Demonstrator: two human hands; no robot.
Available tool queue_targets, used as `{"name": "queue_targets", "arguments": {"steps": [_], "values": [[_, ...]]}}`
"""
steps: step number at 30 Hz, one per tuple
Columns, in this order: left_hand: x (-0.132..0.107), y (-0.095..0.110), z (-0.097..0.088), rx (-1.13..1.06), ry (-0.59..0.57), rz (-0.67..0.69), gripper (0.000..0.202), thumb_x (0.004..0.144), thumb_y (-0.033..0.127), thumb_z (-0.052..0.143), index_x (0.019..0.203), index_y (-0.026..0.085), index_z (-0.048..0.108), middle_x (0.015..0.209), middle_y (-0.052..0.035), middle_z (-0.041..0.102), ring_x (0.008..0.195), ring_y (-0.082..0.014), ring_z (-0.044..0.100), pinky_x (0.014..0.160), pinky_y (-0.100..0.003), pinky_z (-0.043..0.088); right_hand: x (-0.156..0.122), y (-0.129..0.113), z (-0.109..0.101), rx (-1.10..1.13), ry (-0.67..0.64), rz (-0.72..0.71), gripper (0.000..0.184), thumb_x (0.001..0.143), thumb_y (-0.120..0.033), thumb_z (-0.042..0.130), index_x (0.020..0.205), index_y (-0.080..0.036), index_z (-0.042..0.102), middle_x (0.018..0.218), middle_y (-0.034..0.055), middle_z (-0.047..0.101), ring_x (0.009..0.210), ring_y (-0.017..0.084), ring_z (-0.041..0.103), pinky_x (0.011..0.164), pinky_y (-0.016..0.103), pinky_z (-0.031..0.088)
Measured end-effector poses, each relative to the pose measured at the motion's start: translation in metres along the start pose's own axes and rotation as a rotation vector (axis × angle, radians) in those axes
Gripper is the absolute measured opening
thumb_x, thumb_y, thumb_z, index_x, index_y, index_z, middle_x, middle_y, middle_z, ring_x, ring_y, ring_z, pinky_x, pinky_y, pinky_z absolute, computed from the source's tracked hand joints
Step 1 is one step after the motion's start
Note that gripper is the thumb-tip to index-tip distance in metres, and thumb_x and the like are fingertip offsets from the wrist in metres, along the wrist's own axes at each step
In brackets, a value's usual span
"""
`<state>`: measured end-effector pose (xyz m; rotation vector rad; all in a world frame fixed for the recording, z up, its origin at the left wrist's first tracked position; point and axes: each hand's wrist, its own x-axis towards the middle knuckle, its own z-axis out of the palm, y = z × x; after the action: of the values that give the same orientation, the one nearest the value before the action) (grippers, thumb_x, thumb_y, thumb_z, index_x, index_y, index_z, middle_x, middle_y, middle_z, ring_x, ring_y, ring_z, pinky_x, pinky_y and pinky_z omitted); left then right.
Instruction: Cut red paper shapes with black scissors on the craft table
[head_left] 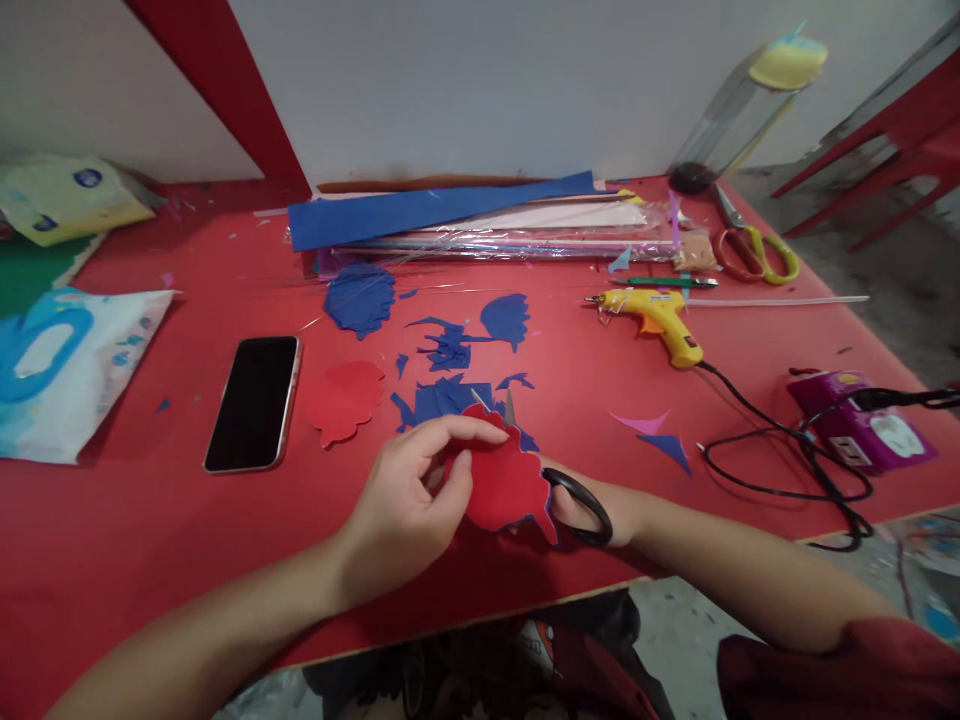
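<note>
Between its thumb and fingers, my left hand [420, 480] pinches a red scalloped cutout [502, 485] with thin blue edging showing along its border. My right hand [574, 505] grips a pair of scissors [596, 515] with black handles, mostly hidden behind the cutout. The tips of the blades poke out beyond its upper edge, apart from each other. Blue scraps [454, 398] lie on the table just past the hands. A second red scalloped piece [345, 395] rests to the left, with blue cutouts [360, 298] farther back.
On the red table [135, 540] are a phone [253, 403], a wipes pack [82, 370], a yellow glue gun [652, 315] with its cord, a purple power box [862, 420], a green cutter [664, 282] and spare scissors [750, 245]. Blue strips [442, 208] lie along the wall.
</note>
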<state>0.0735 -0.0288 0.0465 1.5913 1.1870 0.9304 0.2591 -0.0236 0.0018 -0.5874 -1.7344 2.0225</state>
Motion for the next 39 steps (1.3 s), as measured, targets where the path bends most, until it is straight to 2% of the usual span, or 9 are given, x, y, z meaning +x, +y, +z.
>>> {"name": "queue_targets", "arguments": {"steps": [6, 9, 11, 13, 16, 18, 25, 31, 39], "values": [[-0.002, 0.002, -0.001, 0.033, 0.002, -0.022, 0.026, 0.078, 0.007, 0.045, 0.091, 0.019, 0.063, 0.083, 0.0013, 0.071, 0.061, -0.0064, 0.063, 0.051, -0.012, 0.048, 0.001, -0.001, 0.001, 0.045, 0.02, 0.011, 0.076, 0.078, -0.074, 0.031, 0.125, -0.015, 0.038, 0.093, 0.0069, 0.05, 0.069, 0.012, 0.049, 0.067, 0.028, 0.047], [-0.003, 0.0, -0.002, 0.075, -0.017, -0.036, 0.026, 0.078, 0.009, 0.045, 0.094, 0.019, 0.063, 0.07, 0.0026, 0.067, 0.042, -0.0051, 0.05, 0.038, -0.014, 0.038, 0.001, 0.0, 0.002, 0.042, 0.044, -0.004, 0.075, 0.078, -0.073, 0.031, 0.126, -0.016, 0.039, 0.101, 0.0092, 0.05, 0.071, 0.012, 0.047, 0.067, 0.028, 0.046], [-0.003, -0.001, -0.002, 0.087, -0.02, -0.04, 0.026, 0.079, 0.009, 0.045, 0.096, 0.019, 0.062, 0.064, 0.0034, 0.064, 0.037, -0.0045, 0.043, 0.034, -0.015, 0.034, 0.001, 0.0, 0.002, 0.034, 0.049, -0.027, 0.074, 0.079, -0.072, 0.032, 0.126, -0.016, 0.04, 0.105, 0.0102, 0.05, 0.073, 0.012, 0.048, 0.069, 0.028, 0.046], [-0.003, -0.002, -0.002, 0.071, -0.008, -0.029, 0.027, 0.078, 0.008, 0.045, 0.098, 0.018, 0.06, 0.071, 0.0017, 0.067, 0.042, -0.0045, 0.048, 0.038, -0.014, 0.038, 0.001, -0.001, 0.002, 0.018, 0.059, -0.038, 0.073, 0.08, -0.071, 0.031, 0.127, -0.016, 0.041, 0.106, 0.0107, 0.051, 0.08, 0.014, 0.05, 0.077, 0.031, 0.046], [-0.003, -0.001, -0.001, 0.029, 0.01, -0.011, 0.028, 0.078, 0.006, 0.046, 0.099, 0.018, 0.059, 0.089, -0.0018, 0.07, 0.06, -0.0062, 0.061, 0.05, -0.012, 0.046, 0.002, -0.003, 0.002, -0.003, 0.078, -0.032, 0.073, 0.081, -0.07, 0.031, 0.129, -0.016, 0.041, 0.108, 0.0122, 0.053, 0.098, 0.019, 0.051, 0.091, 0.036, 0.041], [-0.002, 0.0, -0.001, 0.012, 0.009, -0.017, 0.028, 0.077, 0.005, 0.046, 0.099, 0.017, 0.058, 0.093, -0.0029, 0.07, 0.066, -0.0072, 0.064, 0.053, -0.012, 0.048, 0.003, -0.005, 0.002, -0.002, 0.082, -0.028, 0.074, 0.081, -0.07, 0.031, 0.13, -0.016, 0.04, 0.113, 0.0137, 0.053, 0.105, 0.021, 0.049, 0.096, 0.038, 0.038], [-0.003, -0.003, 0.003, -0.05, 0.009, -0.046, 0.027, 0.078, 0.006, 0.046, 0.1, 0.017, 0.057, 0.095, -0.0045, 0.07, 0.072, -0.0094, 0.067, 0.062, -0.015, 0.054, 0.005, -0.007, 0.004, -0.017, 0.096, -0.028, 0.076, 0.082, -0.07, 0.032, 0.133, -0.014, 0.037, 0.124, 0.0165, 0.048, 0.118, 0.023, 0.044, 0.103, 0.041, 0.032], [-0.006, -0.006, 0.008, -0.112, 0.07, -0.056, 0.024, 0.079, 0.008, 0.046, 0.098, 0.017, 0.057, 0.101, -0.007, 0.07, 0.089, -0.0129, 0.068, 0.077, -0.019, 0.055, 0.003, -0.006, 0.004, -0.058, 0.106, -0.05, 0.07, 0.083, -0.067, 0.036, 0.132, -0.017, 0.04, 0.125, 0.0157, 0.049, 0.124, 0.024, 0.04, 0.107, 0.042, 0.027], [-0.004, -0.006, 0.009, -0.113, 0.071, -0.053, 0.024, 0.079, 0.007, 0.046, 0.098, 0.016, 0.057, 0.102, -0.0071, 0.07, 0.093, -0.0125, 0.067, 0.081, -0.018, 0.054, 0.002, -0.007, 0.005, -0.047, 0.113, -0.022, 0.079, 0.081, -0.07, 0.032, 0.135, -0.012, 0.036, 0.127, 0.019, 0.048, 0.127, 0.025, 0.038, 0.108, 0.044, 0.025]]}}
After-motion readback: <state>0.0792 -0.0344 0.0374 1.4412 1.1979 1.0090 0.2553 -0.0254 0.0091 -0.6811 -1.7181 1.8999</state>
